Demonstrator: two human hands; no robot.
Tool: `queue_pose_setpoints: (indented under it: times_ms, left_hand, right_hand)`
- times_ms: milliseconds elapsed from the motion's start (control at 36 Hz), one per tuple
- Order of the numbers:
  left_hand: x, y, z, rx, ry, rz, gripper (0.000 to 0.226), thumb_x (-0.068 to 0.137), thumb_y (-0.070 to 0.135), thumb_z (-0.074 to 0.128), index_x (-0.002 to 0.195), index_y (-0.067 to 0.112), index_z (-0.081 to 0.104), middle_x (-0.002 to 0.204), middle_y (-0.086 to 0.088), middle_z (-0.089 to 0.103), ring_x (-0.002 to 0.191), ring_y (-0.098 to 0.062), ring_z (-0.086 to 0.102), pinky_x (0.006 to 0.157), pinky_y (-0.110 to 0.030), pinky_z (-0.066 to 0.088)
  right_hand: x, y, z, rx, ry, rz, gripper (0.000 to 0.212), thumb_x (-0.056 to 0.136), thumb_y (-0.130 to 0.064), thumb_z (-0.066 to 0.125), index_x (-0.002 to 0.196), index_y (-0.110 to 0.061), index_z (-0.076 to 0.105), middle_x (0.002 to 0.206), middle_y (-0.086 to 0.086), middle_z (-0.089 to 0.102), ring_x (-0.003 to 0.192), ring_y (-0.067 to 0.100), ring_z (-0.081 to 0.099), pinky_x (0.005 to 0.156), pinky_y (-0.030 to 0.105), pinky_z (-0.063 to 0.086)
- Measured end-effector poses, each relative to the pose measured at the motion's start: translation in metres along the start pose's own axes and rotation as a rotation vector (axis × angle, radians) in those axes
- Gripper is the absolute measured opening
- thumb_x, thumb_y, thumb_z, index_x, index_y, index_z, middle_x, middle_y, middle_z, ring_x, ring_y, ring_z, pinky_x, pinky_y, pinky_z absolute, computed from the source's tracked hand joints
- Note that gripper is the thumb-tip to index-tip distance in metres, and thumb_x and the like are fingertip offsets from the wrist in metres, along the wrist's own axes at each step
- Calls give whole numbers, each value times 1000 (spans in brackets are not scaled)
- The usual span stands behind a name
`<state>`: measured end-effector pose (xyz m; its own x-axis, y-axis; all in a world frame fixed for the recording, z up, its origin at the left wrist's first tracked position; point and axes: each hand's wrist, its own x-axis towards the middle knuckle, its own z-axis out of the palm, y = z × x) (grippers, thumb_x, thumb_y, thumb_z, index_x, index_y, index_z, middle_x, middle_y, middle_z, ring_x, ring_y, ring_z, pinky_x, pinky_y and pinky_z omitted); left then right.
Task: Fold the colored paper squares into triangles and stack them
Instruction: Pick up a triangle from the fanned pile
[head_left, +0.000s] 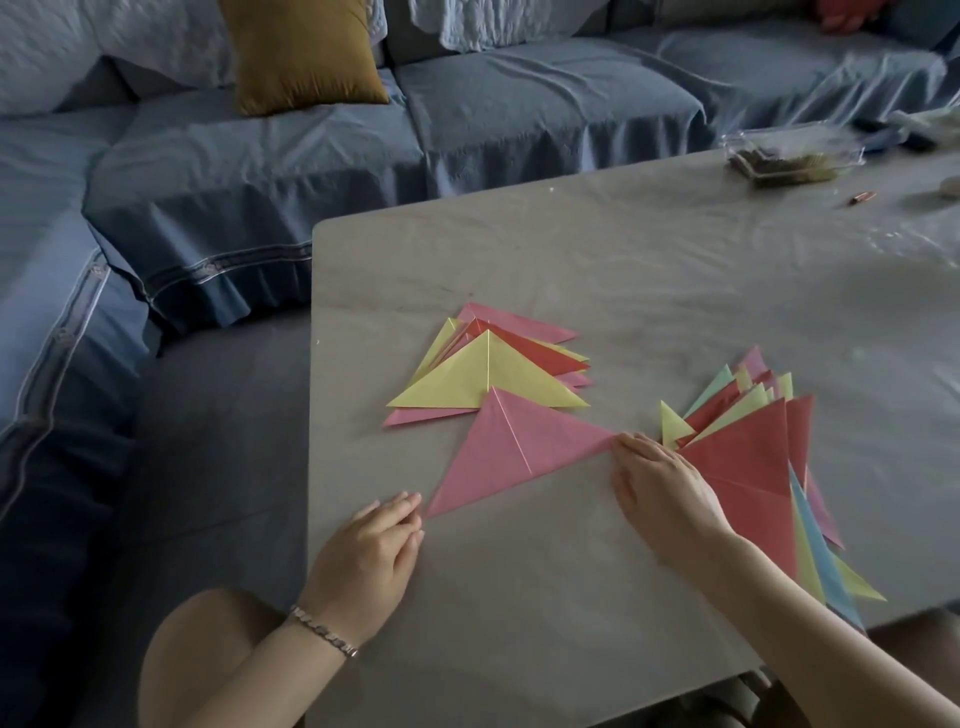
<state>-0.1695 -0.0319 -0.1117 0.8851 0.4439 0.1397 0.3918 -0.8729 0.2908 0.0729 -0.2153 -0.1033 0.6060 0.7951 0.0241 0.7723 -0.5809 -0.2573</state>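
Observation:
A pink paper triangle (511, 451) lies flat on the grey table (571, 270), with a crease down its middle. My left hand (371, 551) rests with straight fingers at its lower left corner. My right hand (662, 486) lies flat with fingertips on its right corner. Behind it sits a stack of folded triangles (485, 369), a yellow one on top, with red and pink ones below. To the right lies a fanned pile of colored papers (753, 452), a red one on top; my right wrist covers part of it.
A clear plastic box (792, 150) with dark contents stands at the table's far right, with a small reddish object (862, 197) beside it. A blue-covered sofa (260, 171) with a mustard cushion (306, 52) wraps round the table's left and far sides.

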Motion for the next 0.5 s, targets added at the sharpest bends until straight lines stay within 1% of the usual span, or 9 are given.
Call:
queue_pose_setpoints:
  times_ms: [56,111,167,194,222,278,333,389,500]
  left_hand:
    - [9,5,-3,-20,47,-100,48,88,31,36,78,3,74,93,-5,73,81,-20,70,72,-27,55]
    - [20,13,-6,-68,67,-192,34,84,26,48,72,4,71,81,-4,70,70,-22,68,62,-26,53]
    - [34,25,-12,-108,60,-263,17,83,21,63,83,6,69,85,-5,66,77,-24,64,65,-27,50]
    - [42,33,-14,-110,13,-314,21,83,25,65,95,8,66,92,-5,63,86,-24,61,70,-29,48]
    - [50,39,-15,-109,-56,-373,34,82,32,65,108,10,61,101,-5,59,94,-23,58,76,-31,46]
    - [64,49,-14,-116,-171,-469,55,79,43,65,123,14,47,114,-6,52,106,-23,51,86,-30,43]
    - [75,59,-13,-59,-276,-514,66,76,45,68,127,14,39,121,-9,47,111,-26,48,90,-32,40]
    - [82,67,-11,20,-352,-545,68,75,43,70,126,13,36,121,-12,44,110,-29,50,89,-33,42]
    - [92,67,-8,-61,-389,-637,61,71,34,75,114,10,39,116,-12,49,103,-29,55,82,-34,46]
  right_hand:
    - [-1,3,-1,20,-10,-8,30,91,-14,50,119,-8,59,133,3,53,134,22,36,110,27,20]
    - [-5,8,-3,74,43,29,33,85,-9,61,118,-5,62,133,10,53,134,28,38,111,35,22]
    - [-11,13,-8,92,162,86,36,80,-10,69,115,-3,64,131,16,54,129,33,43,107,39,26]
    - [-14,15,-12,90,188,134,40,80,-15,70,117,-3,62,133,16,52,129,33,42,108,40,27]
    - [-17,19,-17,85,182,193,44,81,-21,69,122,-5,59,136,15,50,131,32,40,109,41,26]
    - [-22,28,-23,41,111,294,51,83,-36,64,128,-14,53,137,10,47,133,30,35,108,42,27]
    - [-27,36,-27,-17,22,355,57,82,-52,59,129,-22,48,131,7,48,128,30,38,105,41,30]
    - [-32,40,-27,-78,-59,362,63,79,-60,54,129,-22,46,122,5,51,118,27,45,99,37,35]
    - [-34,44,-29,-136,-73,319,60,85,-58,48,128,-17,47,118,2,53,114,21,49,93,32,42]
